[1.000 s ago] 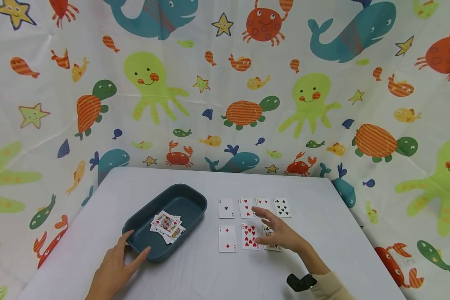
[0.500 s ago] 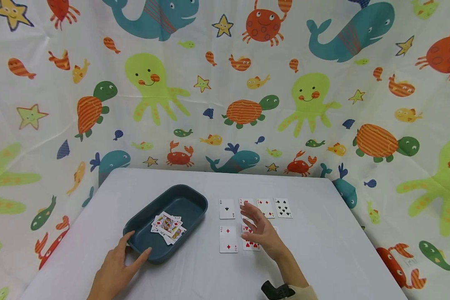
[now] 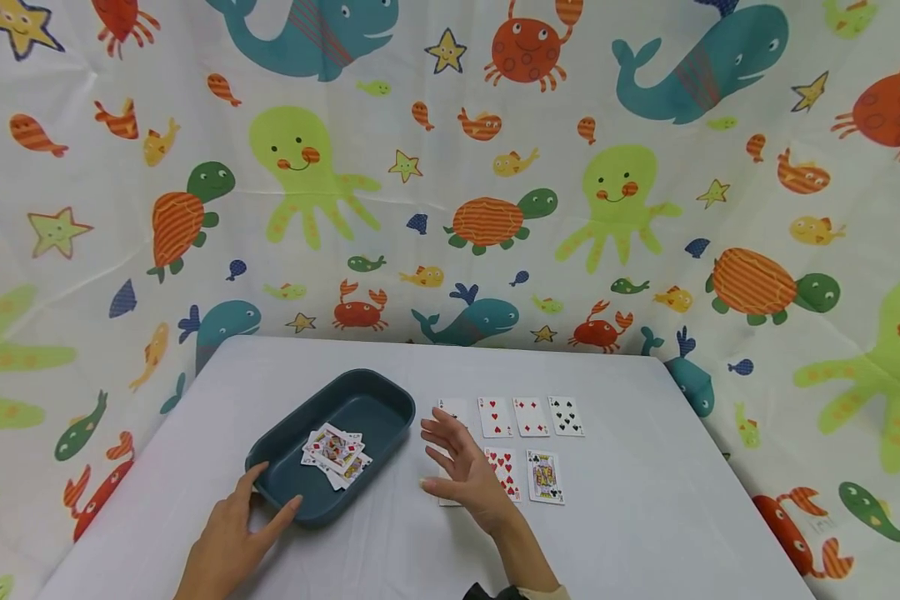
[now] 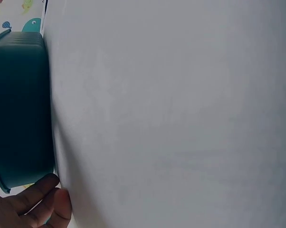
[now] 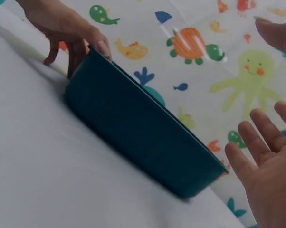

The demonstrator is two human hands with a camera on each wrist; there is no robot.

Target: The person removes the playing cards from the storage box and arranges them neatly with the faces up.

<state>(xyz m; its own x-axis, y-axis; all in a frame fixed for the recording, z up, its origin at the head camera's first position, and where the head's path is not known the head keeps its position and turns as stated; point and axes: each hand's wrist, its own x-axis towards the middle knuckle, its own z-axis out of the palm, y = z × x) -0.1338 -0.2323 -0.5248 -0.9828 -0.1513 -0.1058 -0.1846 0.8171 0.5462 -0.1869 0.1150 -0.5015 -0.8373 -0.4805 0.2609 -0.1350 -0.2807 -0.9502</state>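
Observation:
At the left of the head view a dark teal plastic tub (image 3: 378,417) holds a small heap of playing cards (image 3: 337,450). My left hand (image 3: 228,533) grips its near end, thumb and fingers spread around the corner; the right wrist view shows the thumb (image 5: 104,49) at the rim. My right hand (image 3: 468,479) hovers right of the tub with fingers spread and nothing in them. It covers most of the two of diamonds (image 3: 448,503) and part of the ace of clubs (image 3: 450,406). Beside it lie a hearts card (image 3: 508,473) and a king (image 3: 545,477).
In the back row a three of hearts (image 3: 495,418), a diamonds card (image 3: 531,418) and a spades card (image 3: 566,417) lie face up. The white table (image 3: 645,500) ends before a hanging cloth (image 3: 435,108) printed with sea animals.
My right hand has moved left from over the king and hearts card to the leftmost cards, uncovering the king. My left hand and the tub have stayed in place.

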